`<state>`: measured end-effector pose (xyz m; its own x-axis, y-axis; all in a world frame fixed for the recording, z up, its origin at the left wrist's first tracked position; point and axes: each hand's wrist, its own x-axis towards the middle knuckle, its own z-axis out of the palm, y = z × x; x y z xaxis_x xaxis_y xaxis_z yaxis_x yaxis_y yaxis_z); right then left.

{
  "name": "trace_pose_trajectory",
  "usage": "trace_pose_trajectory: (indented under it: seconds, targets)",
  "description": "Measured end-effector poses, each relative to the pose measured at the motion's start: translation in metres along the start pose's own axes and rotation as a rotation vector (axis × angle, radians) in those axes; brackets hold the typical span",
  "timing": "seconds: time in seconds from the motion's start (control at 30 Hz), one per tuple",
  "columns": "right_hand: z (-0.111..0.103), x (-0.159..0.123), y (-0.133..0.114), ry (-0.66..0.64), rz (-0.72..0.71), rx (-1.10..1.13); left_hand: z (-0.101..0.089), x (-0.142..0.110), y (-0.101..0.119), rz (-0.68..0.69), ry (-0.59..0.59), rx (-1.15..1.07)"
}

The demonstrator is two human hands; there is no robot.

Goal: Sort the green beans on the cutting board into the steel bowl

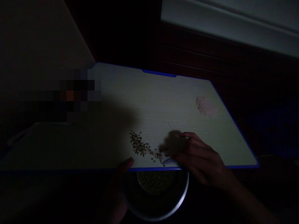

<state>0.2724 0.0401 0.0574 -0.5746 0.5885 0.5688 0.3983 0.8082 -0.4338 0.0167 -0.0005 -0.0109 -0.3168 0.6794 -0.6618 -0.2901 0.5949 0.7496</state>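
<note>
In dim light, a pale low tabletop (163,93) with a blue rim spans the view. A round metal bowl (184,194) sits just below its near edge, with small green beans (156,182) in it. My left hand (119,189) grips the bowl's left side, its thumb at the table edge. Scattered dark green beans (140,144) form a loose trail on the tabletop. At the trail's right end my right hand (203,158) has its fingers closed on a small pale flat piece (166,161) with a bluish edge; its kind is unclear.
A pinkish heap of fine grains (206,107) lies toward the right side of the tabletop, and a few pale specks (169,124) lie nearer the middle. A pixelated patch hides the left side. Behind stands a dark panel beneath a pale ledge (221,28).
</note>
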Motion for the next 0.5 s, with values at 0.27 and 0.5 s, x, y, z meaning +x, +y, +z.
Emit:
trace_pose_trajectory:
  seconds: [0.27,0.5]
  targets:
    - [-0.001,-0.002,-0.001,-0.023,0.000,0.082,0.003,-0.003,0.008,-0.079,-0.031,-0.020]
    - [-0.002,-0.010,0.003,0.113,0.097,-0.041,0.001,-0.003,0.008,-0.040,-0.016,0.049]
